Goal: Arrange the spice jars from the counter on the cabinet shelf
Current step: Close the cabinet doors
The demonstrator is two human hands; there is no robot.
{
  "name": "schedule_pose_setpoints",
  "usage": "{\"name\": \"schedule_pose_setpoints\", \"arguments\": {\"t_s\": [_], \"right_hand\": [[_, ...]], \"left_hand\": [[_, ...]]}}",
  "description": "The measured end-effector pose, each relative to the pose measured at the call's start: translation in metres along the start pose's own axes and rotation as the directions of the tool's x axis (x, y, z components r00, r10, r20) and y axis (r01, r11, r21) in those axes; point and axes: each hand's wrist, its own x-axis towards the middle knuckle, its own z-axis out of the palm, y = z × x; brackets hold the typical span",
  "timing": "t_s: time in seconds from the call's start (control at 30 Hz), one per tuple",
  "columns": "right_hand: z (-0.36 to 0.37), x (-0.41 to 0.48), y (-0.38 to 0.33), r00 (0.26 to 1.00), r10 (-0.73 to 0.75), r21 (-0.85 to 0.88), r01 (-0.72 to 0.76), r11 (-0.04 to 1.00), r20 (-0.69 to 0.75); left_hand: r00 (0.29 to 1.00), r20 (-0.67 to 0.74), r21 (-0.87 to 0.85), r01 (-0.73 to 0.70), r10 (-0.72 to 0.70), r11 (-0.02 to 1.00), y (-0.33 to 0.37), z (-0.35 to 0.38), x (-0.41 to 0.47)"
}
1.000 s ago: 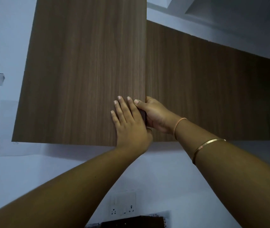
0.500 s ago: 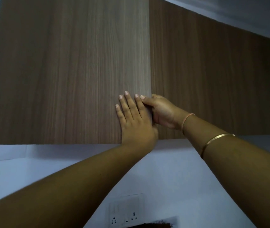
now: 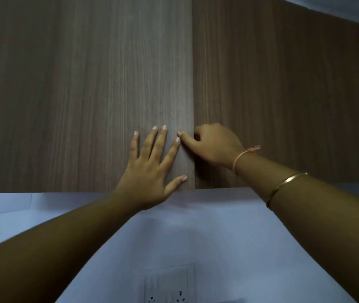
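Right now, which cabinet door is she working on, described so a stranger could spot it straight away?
Start at the wood-grain wall cabinet above the white wall and find the vertical seam between its two doors. The one you want is the left door, where the left hand lies flat and the right hand curls at its edge. It looks paler than the darker right door.

two dark wood-grain cabinet doors [image 3: 87, 84] fill the upper view, meeting at a vertical seam right of centre. below them runs a pale white wall [image 3: 207, 237], dimly lit, with a white socket plate [image 3: 167, 285] at the bottom edge. a strip of ceiling [image 3: 349, 9] shows top right.
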Motion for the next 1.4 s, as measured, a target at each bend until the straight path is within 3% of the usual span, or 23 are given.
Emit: {"name": "schedule_pose_setpoints", "arguments": {"t_s": [0.1,0.17,0.23,0.43,0.7,0.8,0.93,1.03,1.2,1.3,1.4], "right_hand": [[0.009,-0.001,-0.001,0.938,-0.249,-0.306,0.17,0.937,-0.241],[0.016,-0.001,-0.001,0.882,-0.423,-0.421,0.31,0.852,-0.207],[0.024,-0.001,0.001,0.86,-0.495,-0.464,0.392,0.794,-0.122],[0.039,0.004,0.011,0.878,-0.479,-0.465,0.416,0.781,-0.019],[0.06,0.014,0.015,0.88,-0.466,-0.422,0.388,0.819,-0.096],[0.07,0.018,0.014,0.882,-0.43,-0.36,0.343,0.867,-0.195],[0.086,0.021,0.015,0.79,-0.396,-0.235,0.321,0.917,-0.467],[0.093,0.024,0.013,0.771,-0.374,-0.182,0.328,0.927,-0.516],[0.082,0.024,0.011,0.814,-0.38,-0.19,0.329,0.925,-0.44],[0.071,0.022,0.015,0.877,-0.387,-0.172,0.35,0.921,-0.285],[0.063,0.015,0.025,0.882,-0.446,-0.178,0.42,0.89,-0.149]], "left_hand": [[0.999,0.028,0.006,0.026,-0.026,1.0,0.002,0.01,0.002],[0.999,0.017,-0.006,0.027,-0.027,1.0,0.001,0.016,0.003],[1.0,0.01,-0.018,0.022,-0.022,1.0,-0.002,0.021,0.004],[0.992,0.084,0.095,-0.097,0.089,0.991,-0.029,0.024,0.007],[0.994,0.031,0.126,-0.108,0.105,0.986,-0.034,0.046,0.009],[0.994,-0.017,0.114,-0.109,0.112,0.987,-0.036,0.052,0.01],[0.988,-0.09,0.094,-0.114,0.123,0.989,-0.04,0.057,0.01],[0.99,-0.086,0.099,-0.107,0.115,0.989,-0.041,0.056,0.01],[0.994,-0.041,0.112,-0.094,0.099,0.989,-0.035,0.047,0.012],[0.996,-0.005,0.131,-0.091,0.092,0.987,-0.034,0.035,0.018],[0.993,0.068,0.177,-0.104,0.093,0.979,-0.032,0.021,0.03]]}}
